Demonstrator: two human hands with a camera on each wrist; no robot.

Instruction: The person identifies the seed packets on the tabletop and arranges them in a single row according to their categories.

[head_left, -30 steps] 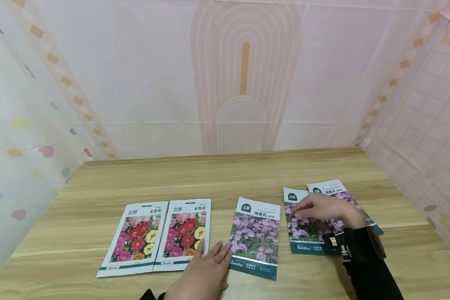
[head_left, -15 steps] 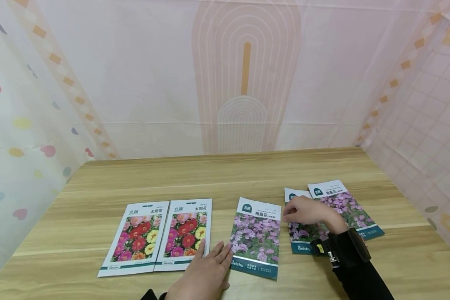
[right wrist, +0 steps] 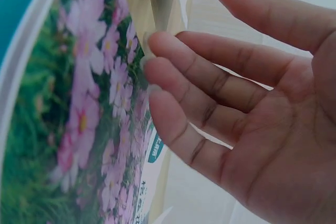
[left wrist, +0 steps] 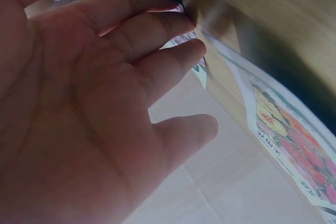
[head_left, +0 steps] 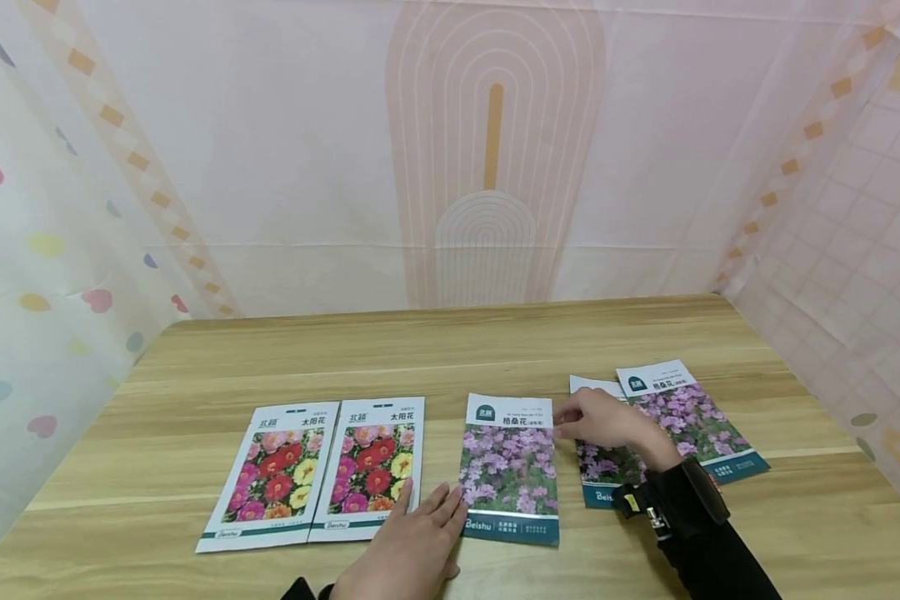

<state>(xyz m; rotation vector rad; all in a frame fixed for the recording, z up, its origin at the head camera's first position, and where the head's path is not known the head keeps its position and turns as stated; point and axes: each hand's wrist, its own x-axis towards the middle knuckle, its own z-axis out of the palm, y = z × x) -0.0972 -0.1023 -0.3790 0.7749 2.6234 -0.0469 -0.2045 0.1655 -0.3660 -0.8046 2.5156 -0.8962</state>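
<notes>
Seed packet (head_left: 509, 469) shows purple flowers, teal footer.

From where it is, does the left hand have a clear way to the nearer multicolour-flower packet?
Probably yes. The left hand lies flat on the table, its fingers right beside that packet at its lower right corner, with nothing between them.

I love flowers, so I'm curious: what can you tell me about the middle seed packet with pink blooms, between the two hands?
The glossy flat seed packet with pink flowers lies face up on the wooden table. It has a white top band with dark print and a teal bottom strip reading Beishu. The right hand touches its upper right corner; the left hand touches its lower left edge.
</notes>
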